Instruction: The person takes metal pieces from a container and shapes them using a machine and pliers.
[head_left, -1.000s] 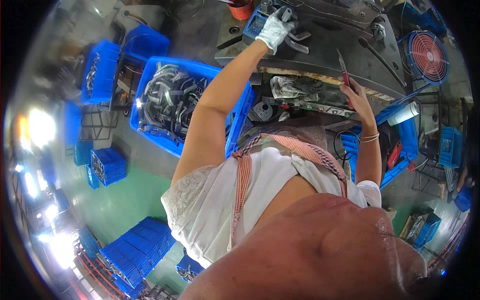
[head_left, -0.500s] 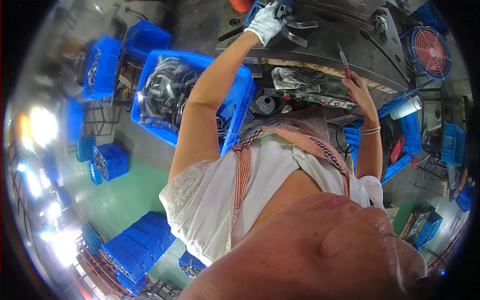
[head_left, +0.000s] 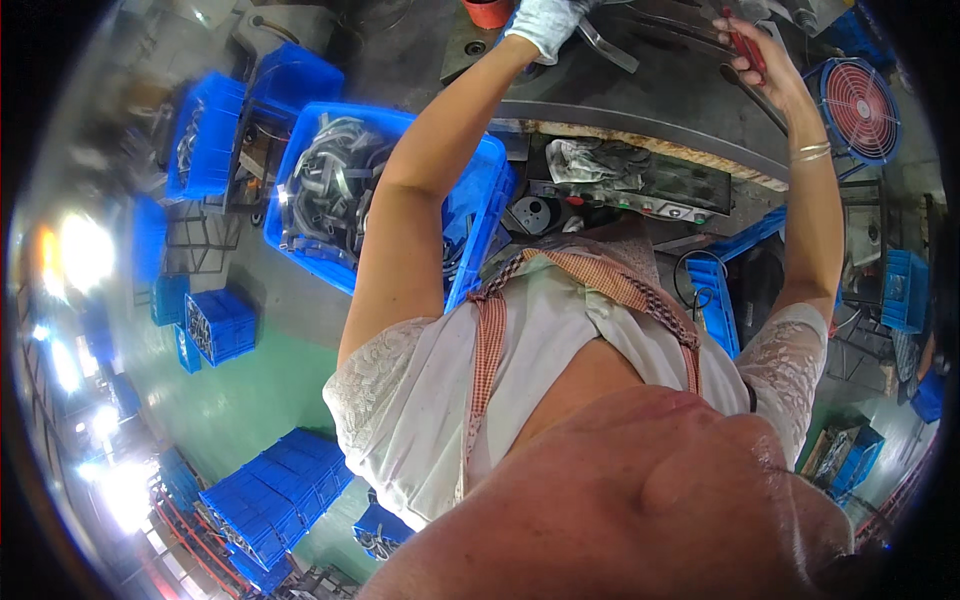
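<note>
Over bench (head_left: 640, 130): L hand (head_left: 548, 20) gloved, outstretched; R hand (head_left: 757, 55) gripping red-handled tool (head_left: 745, 45).

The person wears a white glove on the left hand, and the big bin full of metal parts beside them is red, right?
Not quite: the bin of metal parts is blue, not red, as the head view shows. The left hand does wear a white glove.

Flat grey metal strip (head_left: 607, 45) juts down-right from under your gloved left hand (head_left: 545, 20), tilted, lying on the dark metal bench top, glove on its upper end; rest of it bare. Red-handled tool (head_left: 745, 45) sits in your bare right hand (head_left: 765, 60), fingers wrapped round the handle, pointing up and away; its tip runs out of view
</note>
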